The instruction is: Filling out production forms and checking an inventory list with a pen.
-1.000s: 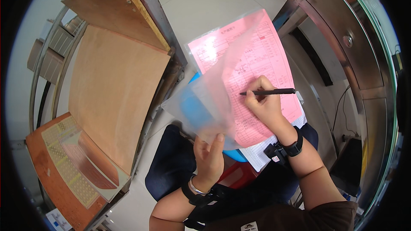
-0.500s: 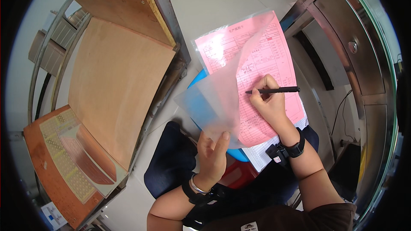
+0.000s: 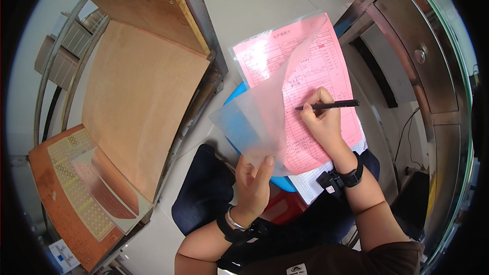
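Note:
A pink printed form [image 3: 331,79] lies in front of me, partly inside a clear plastic sleeve [image 3: 249,122] whose front sheet is folded back to the left. My left hand [image 3: 253,186] pinches the lower edge of that sheet between thumb and fingers. In my right hand [image 3: 324,119] is a black pen [image 3: 333,105], its tip at the middle of the form's table. Under the form are white gridded papers [image 3: 308,186] and a blue round-edged surface [image 3: 234,92], mostly covered.
To the left stands a wooden rack [image 3: 137,97] with a patterned copper-coloured panel [image 3: 104,183] on its lower board. A metal cabinet [image 3: 420,35] with a drawer is at the right. Something red [image 3: 285,208] shows between my legs.
My right hand has shifted very slightly to the right with the pen, its tip still by the form. The left hand keeps its hold on the sleeve.

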The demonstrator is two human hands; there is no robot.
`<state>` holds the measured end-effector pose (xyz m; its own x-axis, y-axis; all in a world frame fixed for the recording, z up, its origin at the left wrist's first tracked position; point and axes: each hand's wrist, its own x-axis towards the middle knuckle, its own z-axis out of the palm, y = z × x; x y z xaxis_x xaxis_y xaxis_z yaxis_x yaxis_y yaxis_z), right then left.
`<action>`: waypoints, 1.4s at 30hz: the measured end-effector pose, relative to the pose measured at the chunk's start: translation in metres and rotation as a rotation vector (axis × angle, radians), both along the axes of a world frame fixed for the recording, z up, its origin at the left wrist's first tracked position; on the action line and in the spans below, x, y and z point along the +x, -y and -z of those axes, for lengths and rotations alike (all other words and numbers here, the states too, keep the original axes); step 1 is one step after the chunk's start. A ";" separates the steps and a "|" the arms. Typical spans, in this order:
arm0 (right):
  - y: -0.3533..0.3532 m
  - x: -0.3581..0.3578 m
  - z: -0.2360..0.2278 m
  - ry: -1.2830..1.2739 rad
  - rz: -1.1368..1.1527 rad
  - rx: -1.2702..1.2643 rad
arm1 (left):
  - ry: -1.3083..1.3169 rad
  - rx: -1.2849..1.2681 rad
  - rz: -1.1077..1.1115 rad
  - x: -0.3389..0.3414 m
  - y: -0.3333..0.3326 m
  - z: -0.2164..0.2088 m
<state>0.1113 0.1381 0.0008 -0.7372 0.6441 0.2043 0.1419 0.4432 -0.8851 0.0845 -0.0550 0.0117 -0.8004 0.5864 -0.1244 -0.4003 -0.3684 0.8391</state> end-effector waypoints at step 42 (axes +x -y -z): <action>-0.072 0.053 -0.033 0.204 -0.014 0.063 | -0.202 -0.156 0.126 -0.056 -0.006 0.000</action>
